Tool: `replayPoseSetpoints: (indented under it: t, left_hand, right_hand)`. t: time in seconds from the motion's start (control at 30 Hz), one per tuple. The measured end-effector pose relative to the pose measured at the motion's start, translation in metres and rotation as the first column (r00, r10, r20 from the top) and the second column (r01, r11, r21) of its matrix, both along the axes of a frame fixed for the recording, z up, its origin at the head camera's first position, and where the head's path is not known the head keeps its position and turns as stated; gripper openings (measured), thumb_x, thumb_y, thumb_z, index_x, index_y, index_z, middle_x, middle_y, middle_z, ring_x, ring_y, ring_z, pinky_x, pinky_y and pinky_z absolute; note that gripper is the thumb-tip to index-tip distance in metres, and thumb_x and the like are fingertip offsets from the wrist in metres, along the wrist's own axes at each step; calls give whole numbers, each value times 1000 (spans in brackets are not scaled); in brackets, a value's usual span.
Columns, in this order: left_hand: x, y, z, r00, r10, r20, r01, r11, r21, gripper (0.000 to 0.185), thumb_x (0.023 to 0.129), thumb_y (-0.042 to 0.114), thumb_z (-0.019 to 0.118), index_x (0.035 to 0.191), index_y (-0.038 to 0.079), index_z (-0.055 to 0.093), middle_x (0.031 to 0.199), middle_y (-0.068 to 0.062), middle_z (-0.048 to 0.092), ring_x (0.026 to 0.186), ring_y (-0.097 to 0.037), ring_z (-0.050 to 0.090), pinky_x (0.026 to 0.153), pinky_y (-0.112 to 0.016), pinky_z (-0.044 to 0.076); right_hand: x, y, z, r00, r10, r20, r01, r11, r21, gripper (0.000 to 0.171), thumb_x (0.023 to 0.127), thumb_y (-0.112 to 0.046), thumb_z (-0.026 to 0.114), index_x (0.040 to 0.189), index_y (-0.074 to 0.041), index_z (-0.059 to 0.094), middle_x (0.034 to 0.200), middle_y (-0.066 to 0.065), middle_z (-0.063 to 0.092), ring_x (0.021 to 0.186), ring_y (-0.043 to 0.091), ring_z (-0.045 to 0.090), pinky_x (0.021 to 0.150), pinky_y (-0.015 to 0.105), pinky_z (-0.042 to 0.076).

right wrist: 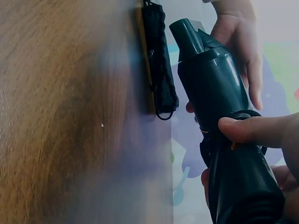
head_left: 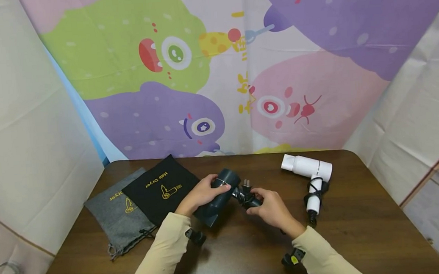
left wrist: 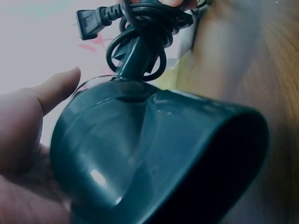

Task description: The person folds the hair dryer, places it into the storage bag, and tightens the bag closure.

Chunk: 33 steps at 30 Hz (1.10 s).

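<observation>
The dark teal hair dryer is held just above the wooden table, near its middle. The left hand wraps its fingers round the dryer's barrel, thumb lying along the side. The right hand closes round the folded handle, pinching the coiled black cord, whose plug sticks out. Left of the dryer lie a black drawstring pouch and a grey pouch; right of it lies a white hair dryer.
</observation>
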<state>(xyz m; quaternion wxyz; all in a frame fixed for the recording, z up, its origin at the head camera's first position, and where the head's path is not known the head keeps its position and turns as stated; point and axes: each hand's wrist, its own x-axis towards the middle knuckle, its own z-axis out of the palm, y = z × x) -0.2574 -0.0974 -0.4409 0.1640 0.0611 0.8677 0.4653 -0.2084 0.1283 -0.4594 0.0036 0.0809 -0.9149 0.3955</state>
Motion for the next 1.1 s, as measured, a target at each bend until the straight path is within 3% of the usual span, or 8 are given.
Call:
replayPoseSetpoints:
  t: [0.43,0.77,0.93,1.1]
  left_hand:
    - [1,5,-4,998,59,13,-58,998,-13,80,83,47,73,140,-1,44,116,-18,62,93,-26,63,81,-43,54]
    - [3,5,-10,996,85,5,-85,996,-31,80,81,49,74,137,-1,48,114,-18,64,92,-26,64,81,-43,55]
    - [3,3,-11,994,112,-4,-112,994,-16,78,80,49,74,135,-1,50,113,-17,64,92,-26,64,80,-42,55]
    - [5,2,-12,993,116,-6,-116,993,8,77,80,48,74,135,0,51,112,-17,64,91,-25,64,78,-40,55]
  right_hand:
    - [1,0,0,999,44,19,-45,999,24,55,72,-14,85,120,0,63,100,14,71,90,23,65,81,42,53]
    - [-4,11,-4,989,133,66,-135,991,26,47,81,-18,77,121,0,61,98,11,71,86,18,64,79,39,52]
    - [-9,20,-5,975,204,90,-204,979,-4,44,89,-27,70,122,1,61,98,10,72,81,14,60,72,32,50]
    - [-11,26,-6,941,280,188,-278,960,-40,59,91,-40,66,130,3,55,107,14,69,85,17,63,76,35,51]
